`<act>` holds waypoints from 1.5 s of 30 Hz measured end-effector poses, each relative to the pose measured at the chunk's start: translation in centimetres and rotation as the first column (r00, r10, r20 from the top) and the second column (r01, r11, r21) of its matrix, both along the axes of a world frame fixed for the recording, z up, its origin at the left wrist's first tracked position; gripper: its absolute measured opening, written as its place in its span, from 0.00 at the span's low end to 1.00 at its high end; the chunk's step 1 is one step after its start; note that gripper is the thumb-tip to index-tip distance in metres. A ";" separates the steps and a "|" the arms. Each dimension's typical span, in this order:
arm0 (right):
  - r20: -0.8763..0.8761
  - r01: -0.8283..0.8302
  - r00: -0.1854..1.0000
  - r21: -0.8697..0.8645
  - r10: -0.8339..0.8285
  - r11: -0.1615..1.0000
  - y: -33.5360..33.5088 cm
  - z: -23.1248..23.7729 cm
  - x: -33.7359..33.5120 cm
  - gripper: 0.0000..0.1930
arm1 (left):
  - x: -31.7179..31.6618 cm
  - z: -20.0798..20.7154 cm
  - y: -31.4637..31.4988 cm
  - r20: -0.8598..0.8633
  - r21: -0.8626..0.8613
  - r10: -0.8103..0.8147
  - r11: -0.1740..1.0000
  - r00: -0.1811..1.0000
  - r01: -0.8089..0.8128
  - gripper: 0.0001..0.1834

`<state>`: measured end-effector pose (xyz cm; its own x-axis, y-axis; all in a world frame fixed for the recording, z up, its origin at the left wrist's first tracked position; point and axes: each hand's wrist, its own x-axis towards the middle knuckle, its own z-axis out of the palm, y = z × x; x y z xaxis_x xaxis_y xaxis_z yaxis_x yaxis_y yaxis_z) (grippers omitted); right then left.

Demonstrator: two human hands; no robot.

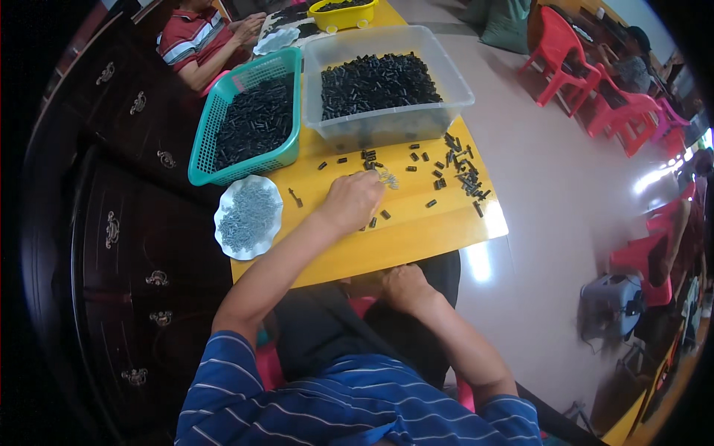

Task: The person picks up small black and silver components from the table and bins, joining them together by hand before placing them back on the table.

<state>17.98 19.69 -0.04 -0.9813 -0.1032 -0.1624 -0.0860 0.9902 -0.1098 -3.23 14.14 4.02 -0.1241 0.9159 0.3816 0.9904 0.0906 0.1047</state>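
Yellow worktop (416, 230) is carrying scattered small black cylinders (454, 167). The left hand (351, 199) is resting on it, its grip curling over a little cluster of silvery metal bits (387, 177) at the fingertips. The right hand (401, 286) is lying below the worktop edge, grip loosely clenched, contents impossible to tell. A white plate of silvery pieces (248, 215) is sitting just left.

Left hand (352, 199) stretched forward, fingers curled down; right hand (401, 286) drawn back near the lap, loosely closed.
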 end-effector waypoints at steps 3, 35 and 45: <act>0.363 0.113 0.930 -0.119 -0.062 0.987 -0.1 3.3 -0.9 0.21 | 0.6 2.2 -1.0 0.144 0.062 0.033 0.997 0.989 -0.042 0.03; -0.486 0.361 0.738 -0.302 -0.468 0.883 5.1 0.5 -6.4 0.07 | 4.7 -0.6 -11.9 0.377 -0.020 0.292 0.951 0.879 -0.308 0.08; -0.105 0.313 0.606 -0.880 -0.789 0.357 4.1 6.3 -2.9 0.02 | 5.1 -2.3 -10.0 0.351 0.002 0.278 0.955 0.894 -0.297 0.06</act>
<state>15.08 23.78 6.23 -0.7455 0.6559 0.1186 0.1775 0.3669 -0.9132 1.87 4.17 1.70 -0.5111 0.7994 0.3158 0.8236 0.3504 0.4459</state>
